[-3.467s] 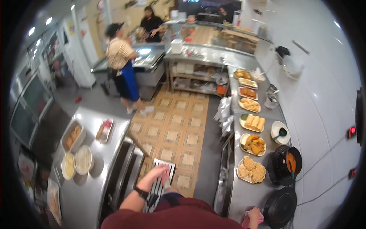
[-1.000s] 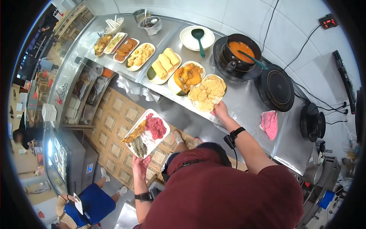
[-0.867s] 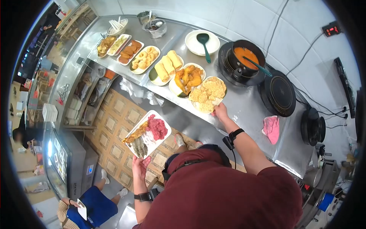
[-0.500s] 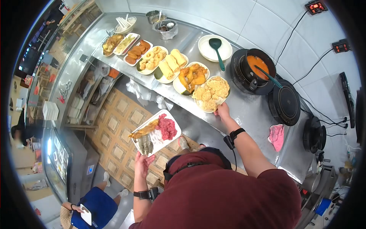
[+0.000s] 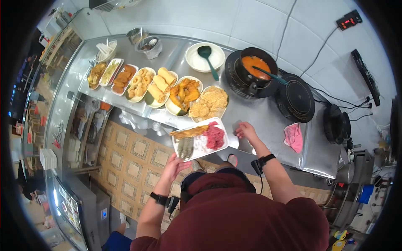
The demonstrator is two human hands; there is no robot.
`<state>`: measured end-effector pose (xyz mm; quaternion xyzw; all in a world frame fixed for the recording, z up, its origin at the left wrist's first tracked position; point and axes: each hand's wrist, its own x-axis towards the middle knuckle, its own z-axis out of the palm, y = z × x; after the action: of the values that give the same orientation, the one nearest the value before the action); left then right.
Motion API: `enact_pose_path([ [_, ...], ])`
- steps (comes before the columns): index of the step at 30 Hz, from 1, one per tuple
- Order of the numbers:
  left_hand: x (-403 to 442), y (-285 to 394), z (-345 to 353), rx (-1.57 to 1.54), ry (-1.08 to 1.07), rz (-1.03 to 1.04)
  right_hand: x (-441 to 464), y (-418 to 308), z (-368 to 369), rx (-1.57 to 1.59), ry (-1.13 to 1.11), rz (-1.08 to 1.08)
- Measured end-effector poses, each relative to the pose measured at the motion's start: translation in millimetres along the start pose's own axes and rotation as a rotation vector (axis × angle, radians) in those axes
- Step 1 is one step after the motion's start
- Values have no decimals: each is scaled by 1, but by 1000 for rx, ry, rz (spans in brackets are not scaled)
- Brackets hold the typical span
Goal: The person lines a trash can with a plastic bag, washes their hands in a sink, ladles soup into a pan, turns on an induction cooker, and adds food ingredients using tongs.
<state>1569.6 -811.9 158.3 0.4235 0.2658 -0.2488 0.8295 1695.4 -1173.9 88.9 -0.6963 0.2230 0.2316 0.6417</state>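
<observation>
My left hand [image 5: 173,166] grips the lower left edge of a white tray [image 5: 201,153]. On the tray lie red minced meat [image 5: 215,136], grey shrimp [image 5: 186,148], a long brown battered-looking piece [image 5: 189,132] and some pale strips [image 5: 200,144]. The tray is held by the counter's front edge, just below a plate of crumbed golden fried pieces [image 5: 208,103]. To the right of the tray, my right hand [image 5: 247,131] is over the counter's front part, fingers apart and holding nothing.
A steel counter [image 5: 259,111] bears a row of fried-food plates, including spring rolls [image 5: 159,88]. Behind are a white bowl [image 5: 192,62] with a green ladle [image 5: 205,52] and a pot of orange soup [image 5: 254,67] on a cooker. A pink cloth [image 5: 293,137] lies at right.
My left hand has brought the tray up and right, to the counter's edge. My right hand has left the plate of crumbed pieces. The person in blue at lower left is mostly out of view.
</observation>
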Motion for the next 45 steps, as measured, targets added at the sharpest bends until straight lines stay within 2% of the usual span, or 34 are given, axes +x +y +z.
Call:
enact_pose_path([
  [1, 15, -6, 15, 13, -31, -26, -4, 4, -13, 44, 58, -21],
  [4, 52, -28, 66, 43, -108, -100, -17, 3, -49, -484, 327, -541],
  [6, 70, -58, 95, 23, -134, -137, -55, -59, -43, -497, 57, -837],
  [8, 91, -85, 120, -14, -144, -145, -93, -123, -43, -658, -285, -852],
  [11, 108, -122, 162, -125, -95, -149, -121, -165, -54, -820, -410, -922],
  [14, 125, -160, 181, -176, -95, -143, -99, -127, -97, -661, -348, -1108],
  [15, 125, -164, 188, -177, -95, -154, -100, -116, -118, -662, -347, -881],
  [17, 129, -166, 195, -61, -69, -206, -84, -71, -166, -797, -154, -903],
  [19, 122, -162, 197, 110, -52, -262, -75, -29, -212, -1103, 111, -804],
  [21, 116, -155, 188, 285, -44, -282, -76, -13, -242, -1246, 351, -663],
  [23, 114, -156, 160, 267, 45, -206, -66, 13, -264, -1387, 668, -896],
  [26, 94, -161, 127, 268, 266, -56, -57, 38, -273, -1476, 746, -993],
  [28, 92, -183, 73, 282, 419, 48, -53, 46, -270, -1484, 763, -1034],
  [31, 67, -235, -17, 647, 777, 33, -58, 40, -262, -1291, 616, -945],
  [33, 48, -289, -75, 885, 910, 110, -73, 29, -260, -1162, 494, -841],
  [34, 40, -315, -98, 1084, 936, 163, -82, 19, -256, -1177, 494, -827],
  [35, 32, -331, -114, 1316, 940, 212, -93, 5, -245, -1294, 617, -849],
  [36, 26, -346, -127, 1512, 956, 300, -79, 12, -246, -1294, 636, -866],
  [38, -1, -344, -111, 1588, 883, -116, -58, 38, -256, -1318, 670, -852],
  [41, -19, -356, -116, 641, 719, 6, -56, 37, -253, -1272, 618, -801],
  [42, -15, -361, -114, 357, 798, -25, -59, 35, -250, -1287, 628, -860],
  [44, -42, -300, -25, -256, 1013, 11, -74, 13, -230, -1302, 611, -1015],
  [45, -37, -308, -34, -216, 951, -3, -61, 18, -223, -1259, 507, -974],
])
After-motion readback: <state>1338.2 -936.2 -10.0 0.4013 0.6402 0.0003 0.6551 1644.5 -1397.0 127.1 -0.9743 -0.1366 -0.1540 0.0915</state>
